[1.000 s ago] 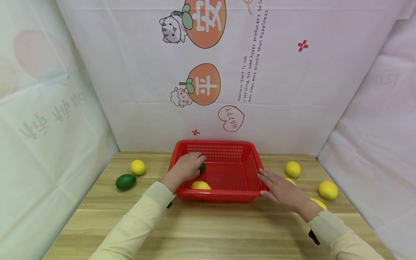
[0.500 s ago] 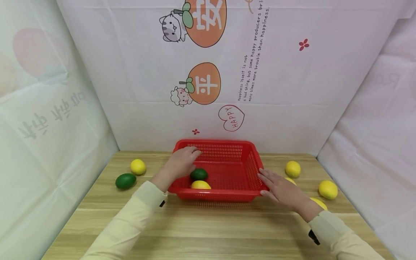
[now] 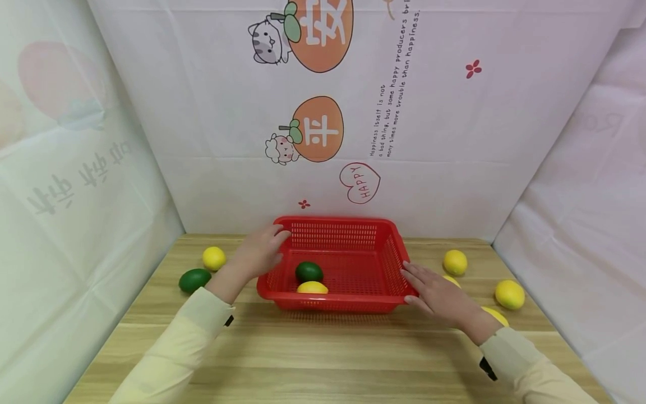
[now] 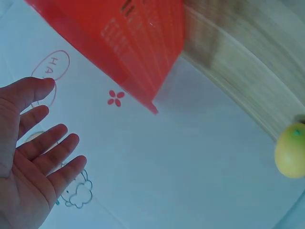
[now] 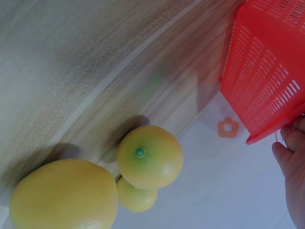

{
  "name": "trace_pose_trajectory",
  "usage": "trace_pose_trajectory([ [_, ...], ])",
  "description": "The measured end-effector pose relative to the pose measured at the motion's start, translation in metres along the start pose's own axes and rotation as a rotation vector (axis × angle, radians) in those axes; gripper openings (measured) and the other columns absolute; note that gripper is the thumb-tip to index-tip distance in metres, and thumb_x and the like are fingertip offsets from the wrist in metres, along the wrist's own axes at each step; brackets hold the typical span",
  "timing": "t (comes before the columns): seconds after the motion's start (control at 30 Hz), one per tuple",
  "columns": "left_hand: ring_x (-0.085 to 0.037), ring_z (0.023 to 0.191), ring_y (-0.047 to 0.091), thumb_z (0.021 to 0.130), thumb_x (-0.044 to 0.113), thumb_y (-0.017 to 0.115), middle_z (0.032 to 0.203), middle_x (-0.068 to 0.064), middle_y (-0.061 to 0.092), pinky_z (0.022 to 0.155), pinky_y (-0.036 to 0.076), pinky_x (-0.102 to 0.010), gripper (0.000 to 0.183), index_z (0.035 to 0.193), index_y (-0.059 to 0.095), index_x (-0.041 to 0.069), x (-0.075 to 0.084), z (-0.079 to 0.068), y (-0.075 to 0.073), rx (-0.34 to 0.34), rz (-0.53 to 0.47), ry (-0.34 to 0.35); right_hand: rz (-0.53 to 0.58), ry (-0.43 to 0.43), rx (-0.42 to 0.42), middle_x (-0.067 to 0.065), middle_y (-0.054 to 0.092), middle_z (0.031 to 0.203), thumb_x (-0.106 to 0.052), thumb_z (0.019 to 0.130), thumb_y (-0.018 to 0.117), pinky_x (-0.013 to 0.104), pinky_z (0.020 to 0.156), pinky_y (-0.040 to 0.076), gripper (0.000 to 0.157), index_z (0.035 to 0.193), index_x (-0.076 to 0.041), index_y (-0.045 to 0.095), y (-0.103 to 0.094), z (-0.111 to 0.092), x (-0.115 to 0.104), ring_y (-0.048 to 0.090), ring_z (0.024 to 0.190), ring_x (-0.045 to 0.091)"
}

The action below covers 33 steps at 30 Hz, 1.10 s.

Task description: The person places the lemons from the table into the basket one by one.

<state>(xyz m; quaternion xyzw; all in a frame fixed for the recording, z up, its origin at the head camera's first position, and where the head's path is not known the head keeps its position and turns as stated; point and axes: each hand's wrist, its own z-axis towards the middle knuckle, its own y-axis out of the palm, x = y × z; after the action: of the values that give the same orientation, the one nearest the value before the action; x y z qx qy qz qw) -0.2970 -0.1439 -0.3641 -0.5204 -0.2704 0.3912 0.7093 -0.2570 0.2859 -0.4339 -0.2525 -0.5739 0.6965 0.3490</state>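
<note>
A red plastic basket [image 3: 348, 300] with slotted walls stands on the wooden table. Inside it, toward the left, a dark green lemon-shaped fruit [image 3: 309, 272] lies just behind a yellow lemon [image 3: 312, 287]. My left hand [image 3: 257, 252] is over the basket's left rim, holding nothing; in the left wrist view its fingers [image 4: 59, 152] are spread and loosely bent. My right hand [image 3: 436, 294] rests at the basket's right rim with fairly straight fingers; the right wrist view has its fingertips [image 5: 283, 152] right at that rim.
Left of the basket lie a yellow lemon [image 3: 214, 258] and a green fruit [image 3: 194, 280], partly behind my left wrist. On the right are several lemons, including one near the back [image 3: 455, 262] and one farther right [image 3: 510, 294]. A white printed cloth [image 3: 434, 185] hangs behind and at both sides.
My left hand has let go of the green fruit inside the basket and moved left and up to the left rim. The right hand stays at its rim.
</note>
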Motion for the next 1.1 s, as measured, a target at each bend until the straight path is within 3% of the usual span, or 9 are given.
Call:
trace_pose_trajectory([
  [0.5,-0.026,0.099,0.061,0.076,0.016,0.084,0.112,-0.011,0.062,0.081,0.056,-0.041,0.057,0.125,0.058,0.008,-0.024,-0.026,0.0,0.129,-0.009,0.023,0.001,0.006,-0.005,0.018,0.039,0.149,-0.044,0.095,0.058,0.051,0.104,0.04,0.066,0.143,0.001,0.046,-0.002,-0.001,0.0,0.041,0.134,0.037],
  [0.93,-0.036,0.103,0.06,0.076,0.007,0.081,0.118,-0.02,0.059,0.086,0.053,-0.047,0.054,0.123,0.057,-0.004,-0.052,-0.061,0.002,0.107,0.052,-0.029,-0.012,-0.039,0.061,0.021,0.043,0.146,-0.044,0.095,0.058,0.053,0.1,0.043,0.065,0.139,0.003,0.049,0.002,-0.001,0.0,0.045,0.13,0.039],
  [1.1,-0.038,0.102,0.06,0.075,0.005,0.08,0.115,-0.023,0.06,0.086,0.052,-0.049,0.05,0.12,0.059,-0.005,-0.061,-0.071,0.004,0.107,0.058,-0.046,0.005,-0.013,0.026,0.019,0.04,0.148,-0.044,0.095,0.058,0.052,0.103,0.041,0.066,0.141,0.001,0.047,0.002,-0.001,0.001,0.042,0.132,0.038],
])
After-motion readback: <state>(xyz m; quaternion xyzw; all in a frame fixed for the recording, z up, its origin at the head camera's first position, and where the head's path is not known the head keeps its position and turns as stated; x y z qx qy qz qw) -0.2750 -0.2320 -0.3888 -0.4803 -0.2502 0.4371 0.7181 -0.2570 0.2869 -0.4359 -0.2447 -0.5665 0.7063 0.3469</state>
